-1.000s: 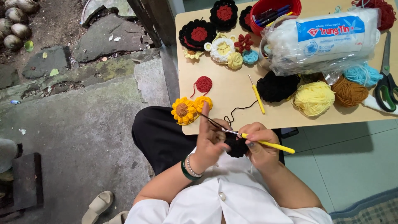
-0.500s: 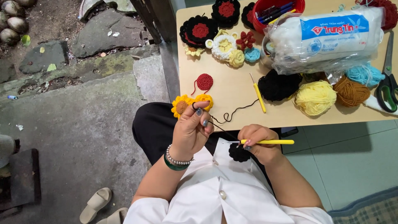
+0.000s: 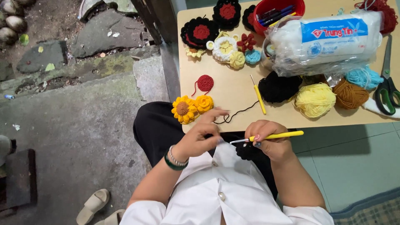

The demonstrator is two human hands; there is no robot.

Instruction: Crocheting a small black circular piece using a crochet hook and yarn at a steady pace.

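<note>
The worktop serves as landmark throughout; I sit at its near edge so every supply lies within reach. Largest on it is a clear bag of white stuffing at the far right, beside a red pot of pens. In front of the bag sit the yarn balls — black, pale yellow, brown, light blue — with scissors at the right edge. Finished crocheted flowers cluster at the far left; a yellow sunflower and a yellow rose lie on the near left edge, a small red disc just beyond them. A spare yellow hook rests mid-worktop. Below the near edge, over my lap, my right hand is closed around a yellow-handled crochet hook and also pinches the small black crocheted piece, kept close for control. My left hand — fingers loosely curled, index extended — tensions the black strand running up to the black ball.
</note>
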